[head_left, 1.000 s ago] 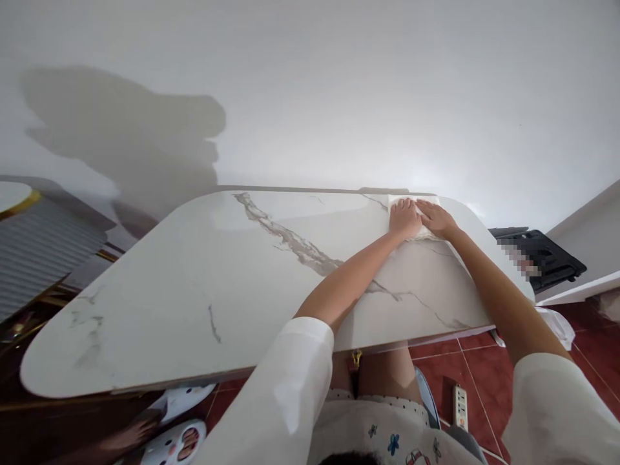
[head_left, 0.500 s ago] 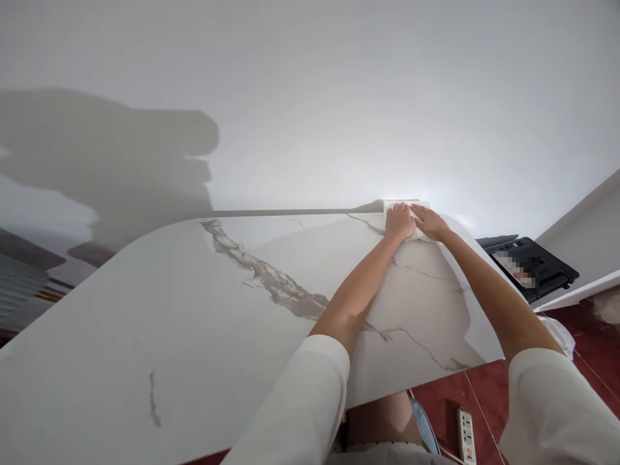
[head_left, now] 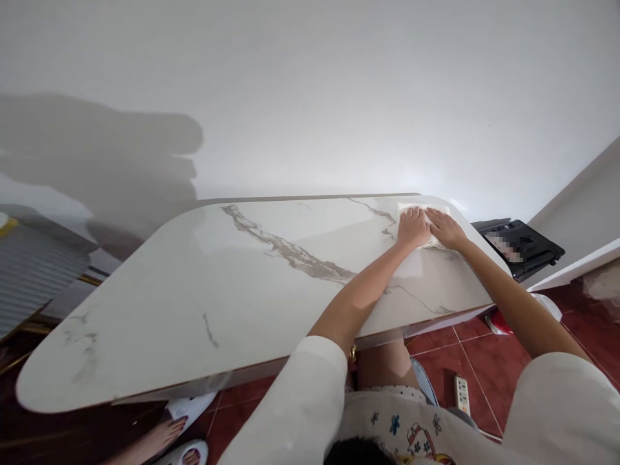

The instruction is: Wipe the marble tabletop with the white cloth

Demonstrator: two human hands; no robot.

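A white cloth (head_left: pixel 425 208) lies on the far right part of a white table (head_left: pixel 232 284) with grey-brown marble veins. My left hand (head_left: pixel 413 227) presses down on the left half of the cloth, its palm down and fingers laid forward. Close beside it, my right hand (head_left: pixel 444 228) rests on the cloth's right side, with its fingers stretched out to the left. Both hands lie on top of the cloth rather than wrapping around it. What is under the palms is hidden.
A pale wall (head_left: pixel 310 97) stands behind the table. Beyond the table's right end is a black case-like object (head_left: pixel 537 248). A power strip (head_left: pixel 462 394) lies on the red tiled floor (head_left: pixel 489 368). Someone's foot in a light slipper (head_left: pixel 194 410) shows below the table's left side.
The cloth and both hands have slid slightly back from the table's wall-side edge. My view has tilted lower, bringing the table's near edge and the slippered foot into sight.
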